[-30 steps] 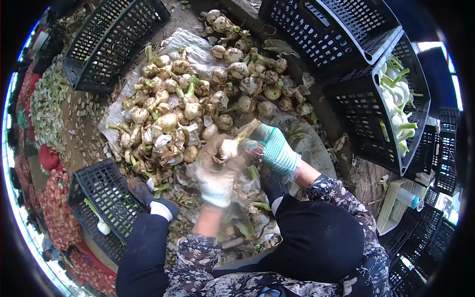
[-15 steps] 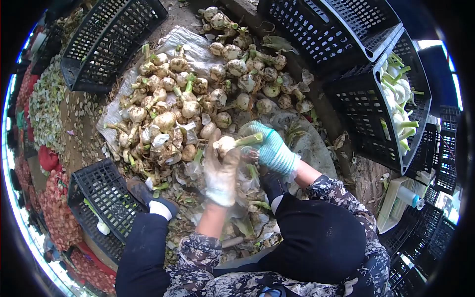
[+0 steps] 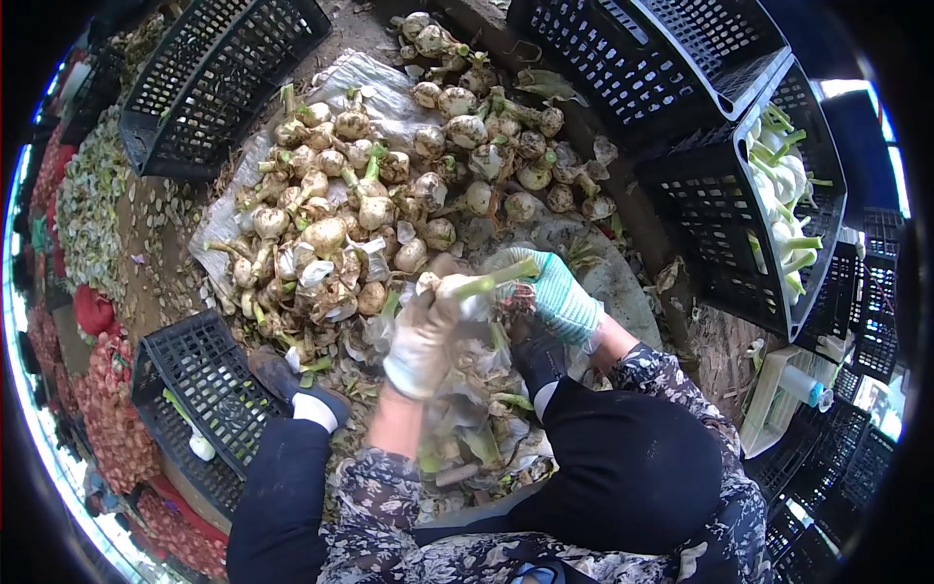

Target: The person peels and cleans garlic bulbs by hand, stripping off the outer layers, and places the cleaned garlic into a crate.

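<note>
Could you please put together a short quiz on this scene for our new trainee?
1. Multiple choice. The right hand is: A) bare; B) gloved in green and white; C) gloved in plain black.
2. True or false: the white bulbs at the right side of the view lie inside a black crate.
3. Open question: what does the left hand hold?

Key:
1. B
2. True
3. A single bulb with a green stem attached
</note>
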Action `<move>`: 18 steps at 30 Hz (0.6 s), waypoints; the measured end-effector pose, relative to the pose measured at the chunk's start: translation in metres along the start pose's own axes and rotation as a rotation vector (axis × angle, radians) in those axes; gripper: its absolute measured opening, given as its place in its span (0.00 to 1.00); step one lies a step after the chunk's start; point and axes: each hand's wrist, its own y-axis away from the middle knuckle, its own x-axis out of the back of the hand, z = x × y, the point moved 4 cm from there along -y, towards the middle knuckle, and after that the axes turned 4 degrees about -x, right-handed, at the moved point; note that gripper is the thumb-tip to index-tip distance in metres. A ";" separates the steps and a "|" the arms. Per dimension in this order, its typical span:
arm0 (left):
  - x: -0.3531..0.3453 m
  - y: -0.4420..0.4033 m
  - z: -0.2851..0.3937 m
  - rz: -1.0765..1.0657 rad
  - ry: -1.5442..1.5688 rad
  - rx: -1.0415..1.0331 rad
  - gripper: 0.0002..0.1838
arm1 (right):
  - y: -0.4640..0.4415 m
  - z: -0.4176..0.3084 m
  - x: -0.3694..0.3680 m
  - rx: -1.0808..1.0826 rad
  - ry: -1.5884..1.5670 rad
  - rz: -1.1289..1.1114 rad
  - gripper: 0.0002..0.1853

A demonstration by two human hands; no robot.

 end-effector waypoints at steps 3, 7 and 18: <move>-0.003 0.015 -0.001 0.034 -0.249 -0.191 0.25 | -0.002 0.011 -0.008 0.054 0.081 0.008 0.10; -0.005 0.018 0.007 -0.156 0.028 -0.134 0.30 | -0.011 0.000 0.012 0.580 0.155 -0.063 0.07; 0.028 0.014 0.027 0.014 -0.349 -0.200 0.36 | -0.013 0.057 -0.034 -0.102 1.166 -0.516 0.37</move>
